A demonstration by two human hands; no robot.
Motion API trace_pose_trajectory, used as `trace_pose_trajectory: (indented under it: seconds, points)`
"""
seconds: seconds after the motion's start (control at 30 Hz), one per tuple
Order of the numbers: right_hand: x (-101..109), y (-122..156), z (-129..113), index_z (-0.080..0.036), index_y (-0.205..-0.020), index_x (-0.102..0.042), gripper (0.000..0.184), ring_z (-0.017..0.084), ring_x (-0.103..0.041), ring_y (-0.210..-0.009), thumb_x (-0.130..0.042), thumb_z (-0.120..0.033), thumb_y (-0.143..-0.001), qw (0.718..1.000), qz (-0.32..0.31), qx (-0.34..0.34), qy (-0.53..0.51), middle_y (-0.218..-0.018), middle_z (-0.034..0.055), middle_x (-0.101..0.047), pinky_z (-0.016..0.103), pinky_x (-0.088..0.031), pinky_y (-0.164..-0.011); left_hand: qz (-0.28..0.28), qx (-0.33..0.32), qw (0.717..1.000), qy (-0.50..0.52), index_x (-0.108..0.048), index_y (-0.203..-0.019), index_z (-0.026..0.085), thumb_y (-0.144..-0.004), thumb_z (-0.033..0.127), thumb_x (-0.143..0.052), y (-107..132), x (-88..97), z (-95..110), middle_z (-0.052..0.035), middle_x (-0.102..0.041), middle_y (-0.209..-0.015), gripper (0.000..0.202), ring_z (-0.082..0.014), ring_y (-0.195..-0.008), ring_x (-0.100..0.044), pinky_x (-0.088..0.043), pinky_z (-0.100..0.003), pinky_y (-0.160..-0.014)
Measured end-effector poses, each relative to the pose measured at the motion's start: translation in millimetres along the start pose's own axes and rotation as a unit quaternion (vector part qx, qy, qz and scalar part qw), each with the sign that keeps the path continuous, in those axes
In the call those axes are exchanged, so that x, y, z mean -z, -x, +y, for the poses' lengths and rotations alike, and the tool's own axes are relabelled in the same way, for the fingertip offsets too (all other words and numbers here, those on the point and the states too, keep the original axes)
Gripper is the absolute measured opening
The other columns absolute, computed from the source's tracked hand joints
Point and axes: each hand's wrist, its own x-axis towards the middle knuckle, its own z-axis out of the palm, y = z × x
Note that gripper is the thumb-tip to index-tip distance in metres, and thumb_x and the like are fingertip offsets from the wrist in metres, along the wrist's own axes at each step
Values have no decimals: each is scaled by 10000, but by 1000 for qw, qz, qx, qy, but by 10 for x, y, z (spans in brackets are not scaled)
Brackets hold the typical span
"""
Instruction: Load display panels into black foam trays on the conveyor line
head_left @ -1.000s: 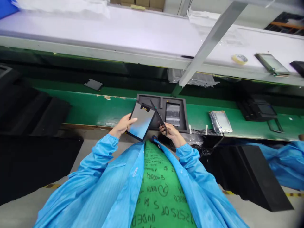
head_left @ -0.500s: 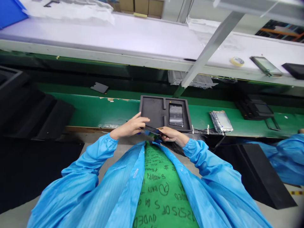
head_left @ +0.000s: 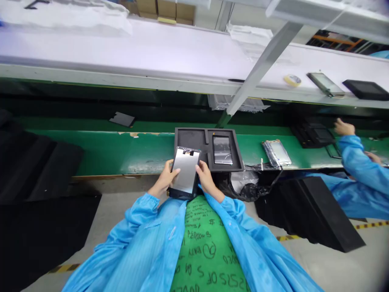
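Between my two hands is a display panel [head_left: 186,170], its silvery back facing up and a small circuit strip along its far edge. My left hand [head_left: 165,178] grips its left edge with the thumb on the silver face. On the opposite edge, my right hand [head_left: 206,178] holds it the same way. Just beyond lies a black foam tray [head_left: 240,156] with two compartments. In the right compartment rests another dark panel [head_left: 222,150] under clear film. The held panel covers part of the left compartment.
Wrapped panels [head_left: 276,153] lie on the green bench [head_left: 146,152] to the right. Black foam trays [head_left: 39,162] are stacked at the left. A slanted post [head_left: 261,65] rises beyond the tray. A co-worker's hand [head_left: 345,127] reaches over the bench at the right.
The panel has turned from edge-on to silver face up, and both hands have closed around its sides. A co-worker's arm has come into view over the bench at the right.
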Motion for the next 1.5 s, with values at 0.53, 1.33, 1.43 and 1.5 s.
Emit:
trace_pose_trajectory:
  seconds: [0.53,1.33,1.43,1.5]
  points:
    - [933,-691,110,-230,-1389,-556,566,257,-611,-1250,-593,-483,-883,985,23,75,155,-1440,148,-547,464,-521,-1054,31,57,992,109,-605,-1215,160,-481,274,-957,-983,-428,-152,-157,-736,-1222,822,-372,-1168,-665,-493,-535,-1059]
    - [1153,-860,-95,-204,-1223,-679,344,229,-702,-1093,-502,-326,-955,936,-169,117,286,-1271,125,-686,426,-554,-1006,217,-125,959,-134,-507,-1392,223,-873,228,-622,-1324,-471,-213,-156,-465,-1511,532,-294,-1388,-499,-455,-449,-1118]
    - [945,-757,-104,-228,-1174,-706,373,256,-731,-1040,-507,-472,-973,936,-180,95,287,-1144,111,-750,457,-573,-983,276,-158,925,-206,-520,-1361,223,-895,246,-587,-1477,279,38,-157,-474,-1465,471,-288,-1348,-515,-481,-438,-1083]
    - [764,-665,-54,-234,-1176,-709,467,271,-753,-988,-496,-592,-964,941,-187,59,275,-1100,116,-772,469,-603,-934,309,-113,904,-274,-530,-1339,195,-884,217,-581,-1718,855,210,-177,-498,-1417,458,-306,-1323,-522,-468,-461,-1090]
